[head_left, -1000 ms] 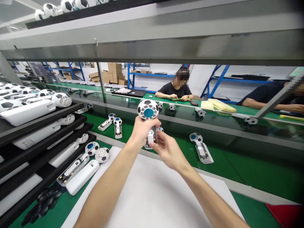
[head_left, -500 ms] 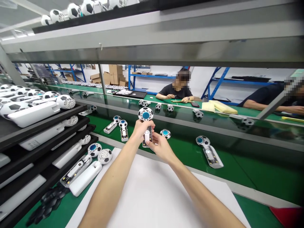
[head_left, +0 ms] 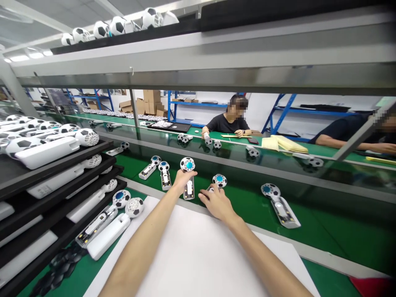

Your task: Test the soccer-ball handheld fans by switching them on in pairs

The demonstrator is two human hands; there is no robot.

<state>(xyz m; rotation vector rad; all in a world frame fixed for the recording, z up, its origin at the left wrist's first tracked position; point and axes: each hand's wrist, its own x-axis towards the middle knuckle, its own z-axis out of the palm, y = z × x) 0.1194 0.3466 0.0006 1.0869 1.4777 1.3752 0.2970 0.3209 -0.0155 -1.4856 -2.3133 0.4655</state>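
My left hand [head_left: 183, 181] is closed around the neck of what looks like a small handheld fan [head_left: 188, 189]. Its soccer-ball head has a blue centre, and its open handle shows circuitry and a white part. It is low over the green belt; I cannot tell whether it touches. To the right, my right hand [head_left: 219, 202] reaches over a second such fan [head_left: 220, 180], fingers apart, covering most of its handle. Left of my hands lie two more open-handled fans, one upright [head_left: 166, 179] and one slanted [head_left: 147, 170]. Another open fan [head_left: 283, 210] lies farther right.
Stacked black trays [head_left: 105, 150] of fans rise at the left. Beside them lie an open fan [head_left: 99, 225] and a white closed one [head_left: 113, 235]. White sheet [head_left: 192, 251] covers the near bench. A metal shelf [head_left: 198, 76] spans overhead. Co-workers [head_left: 230, 121] sit across the belt.
My right hand has left the fan in my left hand and moved right, over the second fan. My left hand has lowered its fan towards the belt.
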